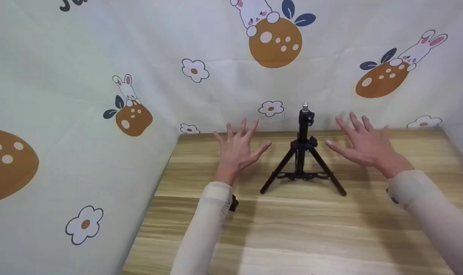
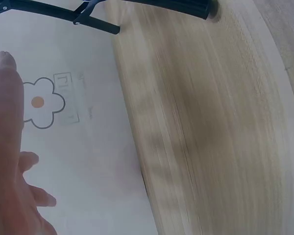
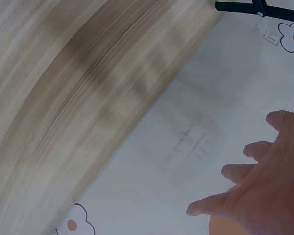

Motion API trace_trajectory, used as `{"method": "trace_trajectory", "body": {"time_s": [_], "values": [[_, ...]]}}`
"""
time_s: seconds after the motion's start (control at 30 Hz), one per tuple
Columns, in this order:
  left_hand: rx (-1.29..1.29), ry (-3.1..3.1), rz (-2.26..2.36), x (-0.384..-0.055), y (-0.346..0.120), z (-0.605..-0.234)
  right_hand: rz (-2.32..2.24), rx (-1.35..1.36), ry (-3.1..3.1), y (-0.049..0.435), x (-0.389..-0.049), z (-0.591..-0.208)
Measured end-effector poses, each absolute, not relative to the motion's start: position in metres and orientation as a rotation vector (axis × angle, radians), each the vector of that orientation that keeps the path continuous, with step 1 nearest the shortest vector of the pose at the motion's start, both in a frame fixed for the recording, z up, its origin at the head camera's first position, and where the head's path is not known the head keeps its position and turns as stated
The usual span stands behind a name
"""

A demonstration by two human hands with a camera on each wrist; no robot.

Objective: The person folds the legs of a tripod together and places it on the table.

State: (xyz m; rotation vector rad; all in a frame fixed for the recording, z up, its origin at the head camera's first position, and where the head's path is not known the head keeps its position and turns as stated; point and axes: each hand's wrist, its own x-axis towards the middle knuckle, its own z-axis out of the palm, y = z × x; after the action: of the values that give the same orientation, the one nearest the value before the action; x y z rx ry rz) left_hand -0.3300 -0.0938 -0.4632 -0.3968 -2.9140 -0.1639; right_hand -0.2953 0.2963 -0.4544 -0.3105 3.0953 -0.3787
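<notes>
A small black tripod [image 1: 300, 152] stands upright on the table between my two hands, its legs spread and a silver screw at its top. To its left is my left hand [image 1: 237, 149], fingers spread wide and holding nothing. On the other side, my right hand [image 1: 368, 147] has its fingers fanned out too, apart from the tripod. In the left wrist view, part of the left hand [image 2: 10, 147] shows at the left edge, with tripod legs [image 2: 171, 6] at the top. The right wrist view shows the right hand [image 3: 264, 181] at lower right and a tripod leg [image 3: 240, 8] at the top.
The wood-grain table [image 1: 292, 229] meets a pale cloth backdrop [image 1: 216, 38] printed with rabbits, oranges and flowers along its back edge. More of this cloth rises on the left side. Dark wrist devices [image 1: 234, 203] show at both cuffs.
</notes>
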Motion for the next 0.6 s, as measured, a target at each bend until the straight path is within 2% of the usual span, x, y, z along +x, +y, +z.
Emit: {"method": "trace_trajectory", "body": {"time_s": [0.6], "values": [[-0.588,-2.757,-0.288,-0.316,-0.093,-0.473,-0.508,-0.431,3.149,0.278,-0.285,-0.449]]}}
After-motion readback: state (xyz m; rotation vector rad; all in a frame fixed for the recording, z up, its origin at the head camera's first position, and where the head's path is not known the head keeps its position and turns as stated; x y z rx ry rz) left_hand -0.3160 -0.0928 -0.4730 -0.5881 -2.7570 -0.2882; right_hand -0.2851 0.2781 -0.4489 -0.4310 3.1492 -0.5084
